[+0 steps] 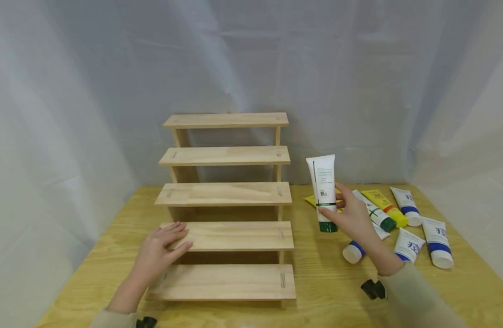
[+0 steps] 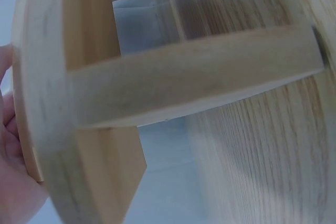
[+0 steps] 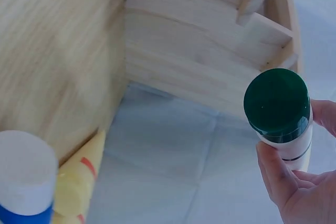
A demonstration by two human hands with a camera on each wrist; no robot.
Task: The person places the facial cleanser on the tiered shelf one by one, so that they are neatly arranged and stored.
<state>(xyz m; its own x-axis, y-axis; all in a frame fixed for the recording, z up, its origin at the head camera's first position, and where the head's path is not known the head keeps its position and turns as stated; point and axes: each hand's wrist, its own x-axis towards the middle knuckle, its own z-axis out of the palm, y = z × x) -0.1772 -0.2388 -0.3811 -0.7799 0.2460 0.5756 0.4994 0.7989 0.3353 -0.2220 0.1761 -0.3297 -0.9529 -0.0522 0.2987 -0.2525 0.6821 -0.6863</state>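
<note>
My right hand holds a white squeeze tube with a dark green cap, upright and cap down, between thumb and fingers. It is raised over the table, just right of a stepped wooden display rack. In the right wrist view the green cap faces the camera. My left hand rests on the left end of the rack's second step from the bottom, fingers laid across the board. Seen from the left wrist, part of that hand shows beside the rack's wooden board.
Right of the rack, several tubes lie in a loose pile: a yellow tube, a white tube with a green cap, and white tubes with blue bands, one nearest the right edge. Pale sheeting hangs around the wooden table.
</note>
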